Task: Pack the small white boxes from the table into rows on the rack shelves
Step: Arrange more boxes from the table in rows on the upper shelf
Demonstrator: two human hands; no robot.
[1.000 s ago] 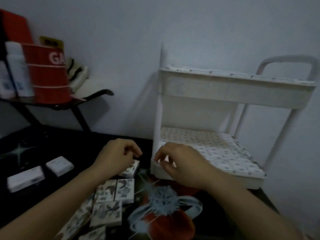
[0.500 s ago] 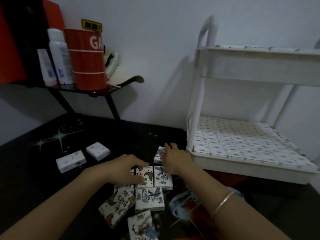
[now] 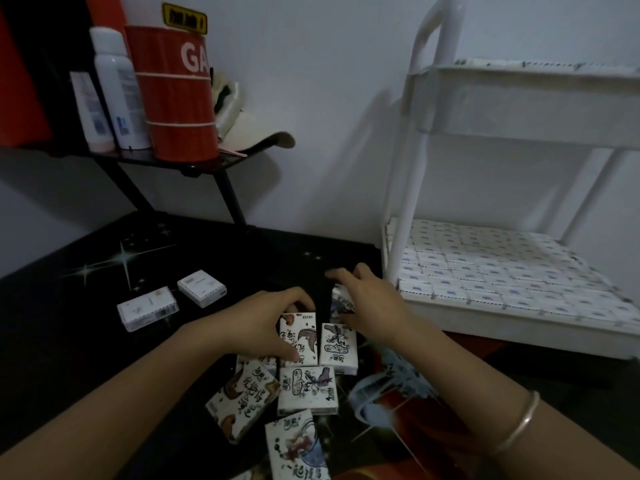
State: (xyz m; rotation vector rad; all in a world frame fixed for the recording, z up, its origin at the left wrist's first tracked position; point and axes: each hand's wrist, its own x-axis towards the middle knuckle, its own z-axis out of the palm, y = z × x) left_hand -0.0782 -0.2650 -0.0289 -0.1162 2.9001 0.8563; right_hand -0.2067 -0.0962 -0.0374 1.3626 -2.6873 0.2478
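Several small white boxes with ink drawings lie in a loose cluster on the black table. My left hand grips one of them, thumb on its face and fingers over its far edge. Just to the right, my right hand lies over a tilted box, fingers stretched forward; the grip is hidden. The white rack stands at the right. Its lower shelf is packed with rows of white boxes, and more boxes show along the upper shelf.
Two plainer white boxes lie apart at the left of the table. A black wall shelf at the back left carries a red can, a white bottle and a cap.
The view has swung left and down, away from the rack. Both hands have come off the lower shelf's edge and down onto the cluster of boxes on the table.
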